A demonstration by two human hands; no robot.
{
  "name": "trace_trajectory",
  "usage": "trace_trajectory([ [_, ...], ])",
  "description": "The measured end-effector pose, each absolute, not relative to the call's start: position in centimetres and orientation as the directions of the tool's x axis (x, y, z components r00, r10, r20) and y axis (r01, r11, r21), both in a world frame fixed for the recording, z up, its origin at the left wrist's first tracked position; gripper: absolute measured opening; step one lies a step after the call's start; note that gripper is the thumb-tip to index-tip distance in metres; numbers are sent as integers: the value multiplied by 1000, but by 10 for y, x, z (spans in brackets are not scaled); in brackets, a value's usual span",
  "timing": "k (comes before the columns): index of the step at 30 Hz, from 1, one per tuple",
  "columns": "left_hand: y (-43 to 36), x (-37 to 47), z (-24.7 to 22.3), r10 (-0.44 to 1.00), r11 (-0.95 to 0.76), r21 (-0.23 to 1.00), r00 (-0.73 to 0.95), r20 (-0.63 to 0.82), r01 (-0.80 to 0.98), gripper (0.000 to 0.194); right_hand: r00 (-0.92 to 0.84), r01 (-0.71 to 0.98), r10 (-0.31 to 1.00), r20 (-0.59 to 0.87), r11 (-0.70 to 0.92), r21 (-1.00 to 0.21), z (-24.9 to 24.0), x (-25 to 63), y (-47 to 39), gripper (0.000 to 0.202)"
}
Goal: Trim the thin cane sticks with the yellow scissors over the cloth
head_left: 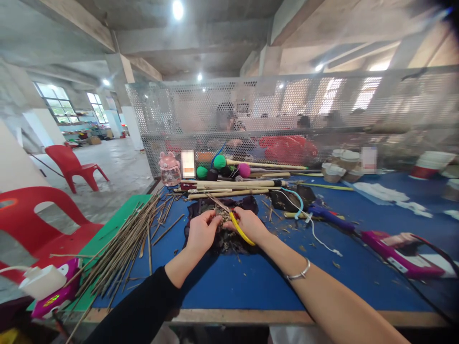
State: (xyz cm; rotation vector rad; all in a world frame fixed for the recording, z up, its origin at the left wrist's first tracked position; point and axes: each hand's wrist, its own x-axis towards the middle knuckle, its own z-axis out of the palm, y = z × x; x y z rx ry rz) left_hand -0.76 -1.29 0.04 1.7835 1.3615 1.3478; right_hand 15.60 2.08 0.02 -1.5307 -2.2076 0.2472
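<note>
My right hand (248,224) is closed on a pair of scissors with yellow handles (239,230); the blades point up and left, away from me. Close beside it, the fingers of my left hand (201,231) are pinched together near the blades, and what they hold is too small to make out. Both hands are over a dark crumpled cloth (247,203) strewn with small dry plant bits. Left of the cloth lies a spread bundle of thin brown stalks (124,248).
Pale sticks (233,192) and green and pink yarn balls (220,162) lie behind the cloth. A pink bottle (169,169) stands back left. To the right are a purple power strip (401,255), white cord (317,236) and paper cups (333,172). A perforated metal screen (201,110) crosses the back.
</note>
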Motion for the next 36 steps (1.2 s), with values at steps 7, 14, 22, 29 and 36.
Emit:
trace_trajectory([
  [7,-14,-10,4,877,-443,758,54,478,479,21,-238,880,936,259,320,-350,9,150,17,48],
  [14,-9,-11,-2,906,-402,812,56,419,423,23,-184,904,938,293,279,-324,6,156,18,44],
  [22,-4,-10,-2,963,-271,950,30,269,154,26,-320,774,909,266,413,-480,-1,152,15,51],
  [29,-8,-9,4,907,-418,872,74,414,255,24,-380,685,874,303,486,-543,3,147,9,47],
  [36,-14,-6,11,900,-435,860,114,420,267,25,-410,622,858,309,511,-593,4,146,6,45],
])
